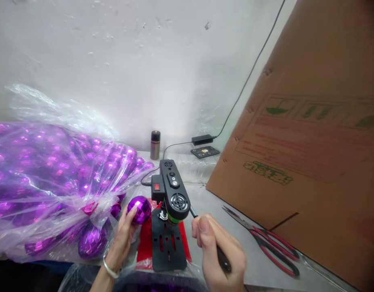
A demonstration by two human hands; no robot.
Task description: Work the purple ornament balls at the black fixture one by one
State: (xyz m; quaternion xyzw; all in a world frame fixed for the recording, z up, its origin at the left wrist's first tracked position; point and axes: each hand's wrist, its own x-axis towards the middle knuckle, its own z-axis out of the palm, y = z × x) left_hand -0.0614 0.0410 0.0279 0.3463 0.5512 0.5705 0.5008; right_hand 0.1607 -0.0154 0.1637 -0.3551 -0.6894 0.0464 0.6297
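Note:
My left hand [125, 229], with a white bangle at the wrist, grips a shiny purple mirror-faceted ball [141, 210]. The ball is just left of a small black machine [175, 190], which has round vents and a red switch and stands on a slotted black base plate [168, 253]. My right hand [220, 255] is wrapped round a black-handled rod [222, 259]. Its thin dark shaft runs up to the machine's right side; whether it joins the machine there I cannot tell. Under the base plate lies a red sheet [143, 247].
A clear plastic bag [53, 178] full of purple balls lies at left. Red-handled shears [272, 247] rest by a large cardboard box [296, 162] at right. Behind the machine are a small bottle [155, 145], a black power adapter [203, 139] with its cable, and a phone [205, 152].

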